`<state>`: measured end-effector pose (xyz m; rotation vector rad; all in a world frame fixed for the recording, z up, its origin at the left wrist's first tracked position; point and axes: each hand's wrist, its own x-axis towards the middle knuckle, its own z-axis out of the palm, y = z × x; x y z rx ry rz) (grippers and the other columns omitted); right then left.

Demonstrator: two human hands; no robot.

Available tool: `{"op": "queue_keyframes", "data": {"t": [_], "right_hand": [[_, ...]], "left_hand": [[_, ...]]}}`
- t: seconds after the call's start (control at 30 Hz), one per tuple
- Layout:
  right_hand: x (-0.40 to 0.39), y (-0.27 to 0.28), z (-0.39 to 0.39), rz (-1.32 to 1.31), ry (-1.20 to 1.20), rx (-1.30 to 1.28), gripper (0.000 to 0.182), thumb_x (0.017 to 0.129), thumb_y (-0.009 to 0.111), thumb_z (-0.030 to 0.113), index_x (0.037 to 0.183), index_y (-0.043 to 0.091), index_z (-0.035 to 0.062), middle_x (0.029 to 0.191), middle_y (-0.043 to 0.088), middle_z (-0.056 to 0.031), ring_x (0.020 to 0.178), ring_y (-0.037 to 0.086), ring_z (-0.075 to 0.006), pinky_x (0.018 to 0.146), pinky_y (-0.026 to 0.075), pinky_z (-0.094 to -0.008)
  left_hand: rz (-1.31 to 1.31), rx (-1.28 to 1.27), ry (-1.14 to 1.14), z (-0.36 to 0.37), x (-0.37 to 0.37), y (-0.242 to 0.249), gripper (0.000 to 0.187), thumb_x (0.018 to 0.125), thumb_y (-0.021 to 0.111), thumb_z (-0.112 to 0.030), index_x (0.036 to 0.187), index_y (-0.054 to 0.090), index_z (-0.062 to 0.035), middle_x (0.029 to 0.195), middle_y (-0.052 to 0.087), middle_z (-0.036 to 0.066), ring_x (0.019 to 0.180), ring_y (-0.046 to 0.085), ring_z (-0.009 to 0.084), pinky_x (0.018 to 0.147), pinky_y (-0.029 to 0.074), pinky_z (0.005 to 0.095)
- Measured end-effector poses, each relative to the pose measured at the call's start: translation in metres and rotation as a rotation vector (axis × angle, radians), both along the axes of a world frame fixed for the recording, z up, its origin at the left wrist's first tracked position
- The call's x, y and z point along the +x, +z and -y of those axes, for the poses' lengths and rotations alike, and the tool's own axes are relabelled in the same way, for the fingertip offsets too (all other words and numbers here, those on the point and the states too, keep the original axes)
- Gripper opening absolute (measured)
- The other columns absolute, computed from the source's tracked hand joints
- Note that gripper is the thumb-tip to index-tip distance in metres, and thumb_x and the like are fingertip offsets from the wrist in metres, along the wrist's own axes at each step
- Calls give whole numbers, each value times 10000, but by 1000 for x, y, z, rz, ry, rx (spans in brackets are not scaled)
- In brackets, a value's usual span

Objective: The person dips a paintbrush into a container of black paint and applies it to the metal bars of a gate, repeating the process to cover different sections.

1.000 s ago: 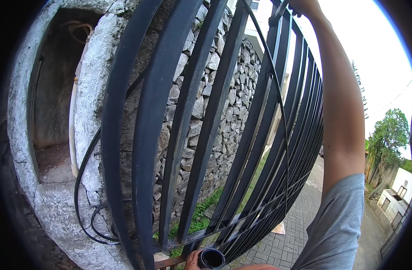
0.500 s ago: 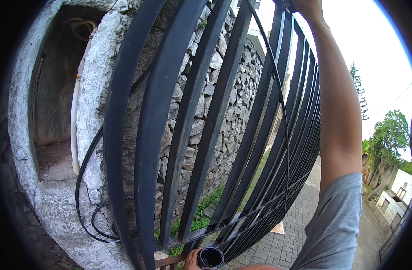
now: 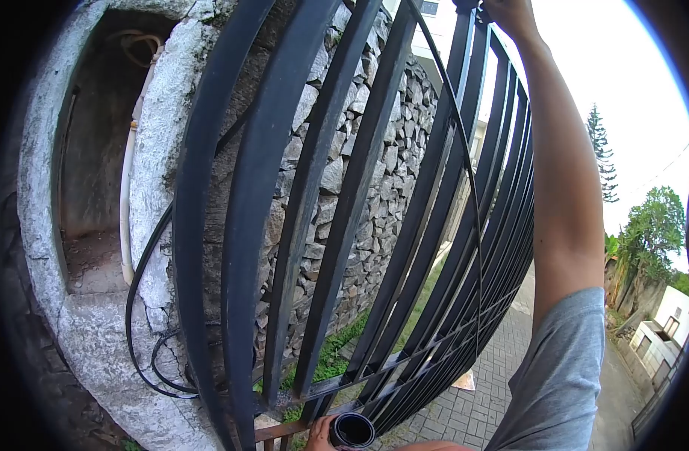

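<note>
My left hand is at the bottom edge, its fingers wrapped round a small open can with a dark inside. The can is close to the lower rail of a black metal gate with tall slats. My right hand is raised to the top edge of the view, beside the upper end of a slat. Its fingers look closed, but the frame cuts part of them off, and what they hold cannot be made out. A grey sleeve covers my right upper arm.
A black cable hangs across the slats, with more cable looped at the left. Behind the gate stand a stone wall and a whitewashed pillar with a pipe. Paving lies below right.
My right hand has shifted slightly down and left, so more of it shows at the top. The left hand still holds the can, and the view has moved slightly.
</note>
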<state>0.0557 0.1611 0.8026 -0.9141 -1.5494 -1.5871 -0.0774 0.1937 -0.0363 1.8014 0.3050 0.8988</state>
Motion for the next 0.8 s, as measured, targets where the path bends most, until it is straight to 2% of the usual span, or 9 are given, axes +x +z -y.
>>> {"op": "queue_keyframes", "data": {"t": [0.13, 0.17, 0.27, 0.3, 0.43, 0.53, 0.63, 0.67, 0.8], "right_hand": [[-3, -9, 6, -53, -125, 95, 136, 898, 738, 115, 809, 706, 17, 703, 705, -137, 619, 702, -181, 539, 554, -350], [35, 22, 5, 562, -559, 309, 131, 930, 686, 130, 870, 725, 21, 712, 700, -154, 645, 710, -212, 573, 562, -376], [18, -6, 7, 205, -488, 155, 110, 939, 654, 91, 933, 753, 44, 757, 721, -150, 667, 724, -258, 606, 580, -395], [17, -13, 6, 130, -150, -45, 117, 937, 651, 80, 947, 767, 61, 804, 741, -148, 682, 732, -270, 626, 589, -397], [22, 23, 18, 482, -413, 32, 91, 933, 686, 81, 949, 773, 59, 831, 757, -110, 718, 744, -210, 632, 590, -370], [12, 7, 32, 219, -391, -79, 108, 929, 704, 88, 996, 785, 60, 906, 773, -111, 821, 763, -226, 697, 608, -359], [47, 30, 12, 471, -472, -78, 189, 931, 662, 23, 1061, 788, 78, 1004, 787, -114, 920, 766, -244, 792, 612, -352], [39, 15, 13, 325, -281, -143, 214, 898, 672, 29, 1066, 789, 91, 1015, 783, -117, 903, 758, -279, 793, 611, -365], [32, 21, 28, 436, -582, 111, 155, 890, 672, 84, 983, 795, 100, 909, 761, -122, 837, 742, -308, 730, 599, -419]], "left_hand": [[-46, 4, 8, 5, -7, 19, 1354, 599, 1009, -501, 1627, 223, -102, 1600, 334, 228, 1476, 368, 431, 1153, 386, 564], [6, 45, -7, 3, -7, 11, 1354, 599, 1009, -502, 1626, 223, -102, 1601, 332, 227, 1478, 364, 431, 1154, 383, 566], [110, 128, -4, -4, 1, -17, 1351, 598, 1009, -501, 1624, 225, -101, 1602, 327, 226, 1483, 353, 430, 1156, 374, 570], [112, 132, 31, -3, 5, -21, 1350, 597, 1010, -499, 1622, 227, -101, 1602, 326, 225, 1485, 350, 429, 1158, 371, 570], [-1, 33, 57, 7, -10, 14, 1346, 592, 1016, -483, 1620, 232, -104, 1605, 321, 218, 1493, 335, 425, 1163, 361, 568], [139, 119, 95, 4, 9, -28, 1346, 588, 1022, -461, 1619, 234, -105, 1606, 322, 212, 1492, 336, 425, 1162, 362, 565], [260, 165, 49, 0, 14, -40, 1342, 589, 1025, -437, 1621, 231, -113, 1611, 319, 207, 1493, 333, 421, 1162, 359, 564], [185, 91, 39, 6, 8, -22, 1340, 590, 1025, -431, 1622, 230, -117, 1613, 317, 205, 1493, 332, 421, 1163, 357, 565], [64, 3, 40, 16, -16, 12, 1341, 588, 1025, -420, 1624, 227, -126, 1616, 312, 201, 1494, 329, 422, 1165, 351, 571]]}}
